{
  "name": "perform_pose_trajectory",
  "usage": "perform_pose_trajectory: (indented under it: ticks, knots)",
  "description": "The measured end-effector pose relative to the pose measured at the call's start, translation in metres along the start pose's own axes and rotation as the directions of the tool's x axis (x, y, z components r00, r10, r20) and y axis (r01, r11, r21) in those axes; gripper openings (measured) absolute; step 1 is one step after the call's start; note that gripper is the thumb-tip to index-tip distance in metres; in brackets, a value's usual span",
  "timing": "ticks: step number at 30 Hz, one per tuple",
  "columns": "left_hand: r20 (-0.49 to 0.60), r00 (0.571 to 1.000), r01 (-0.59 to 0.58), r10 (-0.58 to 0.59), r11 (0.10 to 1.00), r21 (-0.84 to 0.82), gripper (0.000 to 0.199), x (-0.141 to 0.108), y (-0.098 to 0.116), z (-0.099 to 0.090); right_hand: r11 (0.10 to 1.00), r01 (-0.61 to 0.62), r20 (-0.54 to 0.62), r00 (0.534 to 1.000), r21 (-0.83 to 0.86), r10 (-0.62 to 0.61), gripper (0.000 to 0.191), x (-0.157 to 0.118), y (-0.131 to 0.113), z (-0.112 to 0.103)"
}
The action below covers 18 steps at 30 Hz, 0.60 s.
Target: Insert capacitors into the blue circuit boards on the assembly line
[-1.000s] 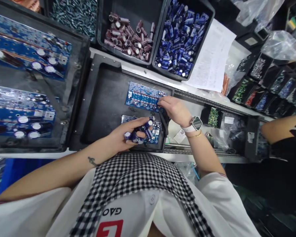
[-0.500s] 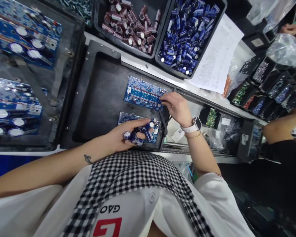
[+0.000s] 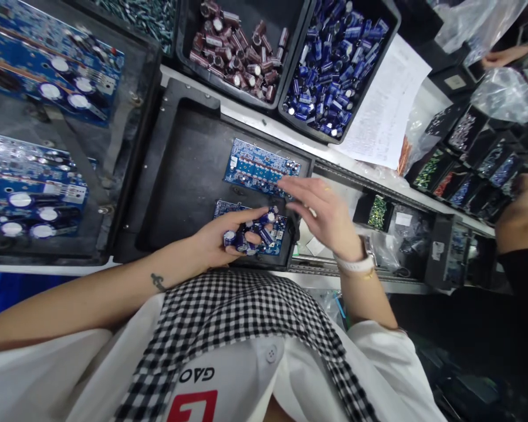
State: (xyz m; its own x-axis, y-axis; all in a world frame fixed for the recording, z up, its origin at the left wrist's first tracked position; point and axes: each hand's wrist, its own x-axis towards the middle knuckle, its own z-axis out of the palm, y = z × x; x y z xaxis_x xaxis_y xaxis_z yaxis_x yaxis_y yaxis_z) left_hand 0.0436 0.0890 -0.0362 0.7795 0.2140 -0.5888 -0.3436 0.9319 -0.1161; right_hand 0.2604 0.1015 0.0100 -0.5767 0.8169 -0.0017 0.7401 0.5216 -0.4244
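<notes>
My left hand [image 3: 217, 235] is closed around several dark blue capacitors [image 3: 266, 235], their silver ends poking out between the fingers. It is over the nearer blue circuit board [image 3: 229, 206], hiding much of it. My right hand [image 3: 319, 208], with a white-banded watch at the wrist, is over the right end of the farther circuit board [image 3: 264, 163]. Its fingers are stretched out and the thumb stands apart, with nothing visible between them. Both boards lie in a black tray [image 3: 180, 170]; small parts stand on the farther one.
Beyond the tray are a bin of brown capacitors [image 3: 242, 50] and a bin of blue capacitors [image 3: 330, 64]. A black fixture [image 3: 145, 146] with populated boards is at left. Printed paper [image 3: 385, 111] and small-part bins [image 3: 462, 164] are to the right, near another person's arm [image 3: 521, 220].
My right hand has drawn back slightly toward me and right, its thumb and fingers spreading from a closed pose at the farther board. My left hand stays nearly in place with the capacitors.
</notes>
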Motion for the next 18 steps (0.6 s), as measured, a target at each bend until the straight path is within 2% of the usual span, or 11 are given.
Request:
perform_pose_trajectory:
  ticks: [3,5,7,9,11,13,15,18]
  knots:
    - [-0.054,0.998,-0.017,0.020,0.998,0.068,0.012,-0.003,-0.005,0.002,0.998,0.015,0.033,0.999,0.062,-0.017,0.043,-0.017,-0.028,-0.004]
    - [-0.084,0.996,-0.004,0.015,0.990,0.138,0.012,-0.005,-0.008,0.003,0.997,-0.045,0.001,0.999,0.058,0.045,0.036,-0.024,-0.031,0.000]
    - [-0.070,0.997,0.037,-0.020,0.968,0.246,0.015,-0.009,-0.011,0.003,0.981,-0.192,-0.095,0.977,-0.018,0.190,0.030,-0.026,-0.023,0.008]
    - [-0.035,0.992,0.127,-0.123,0.900,0.417,0.020,-0.012,-0.014,0.003,0.935,-0.325,-0.202,0.934,-0.140,0.295,0.025,-0.024,-0.008,0.020]
    - [-0.029,0.968,0.218,-0.249,0.779,0.588,0.024,-0.014,-0.016,0.003,0.911,-0.352,-0.205,0.928,-0.217,0.310,0.023,-0.020,0.004,0.032]
    - [-0.026,0.946,0.253,-0.324,0.680,0.688,0.026,-0.015,-0.017,0.003,0.917,-0.334,-0.155,0.939,-0.218,0.306,0.022,-0.014,0.011,0.041]
    - [-0.003,0.942,0.234,-0.336,0.651,0.722,0.026,-0.015,-0.017,0.003,0.910,-0.357,-0.165,0.930,-0.211,0.327,0.021,-0.010,0.014,0.047]
    - [0.070,0.945,0.172,-0.320,0.667,0.725,0.026,-0.013,-0.017,0.001,0.889,-0.395,-0.215,0.912,-0.230,0.350,0.022,-0.005,0.017,0.050]
